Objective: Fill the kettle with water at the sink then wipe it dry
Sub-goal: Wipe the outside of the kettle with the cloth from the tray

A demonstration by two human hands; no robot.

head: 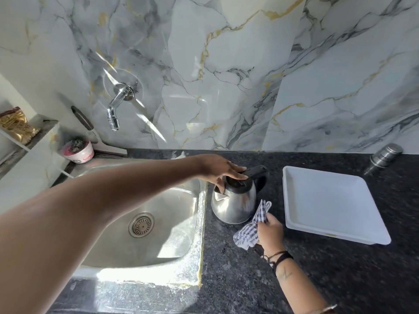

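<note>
Backdrop: marble-look wall tiles (226, 64) with grey and gold veins rise behind your dark speckled counter (317, 279).
Far left: a shelf (34, 137) carries a gold packet (15, 125); below it a pink-and-white tub (78, 150) with a dark scrubber sits at the sink's back corner, a squeegee (95, 134) leaning on the wall beside it.
Tap: the chrome tap (115, 107) juts from the wall above the sink.
Sink: the steel sink (176, 223) lies under your left forearm, drain strainer showing in its basin.
Left hand: your left hand (217, 171) rests flat on the kettle's black lid, fingers spread over the top and thumb down by the spout side.
Kettle: the steel kettle (235, 202) stands upright on the counter just right of the sink, black handle pointing away from you.
Cloth: the checked cloth (254, 225) touches the kettle's lower right side.
Right hand: your right hand (271, 230) has its fingers closed around the bunched cloth.
Tray: a white tray (374, 232) sits right of the kettle, apart from it.
Far right: a steel tumbler (383, 157) stands by the wall.
</note>
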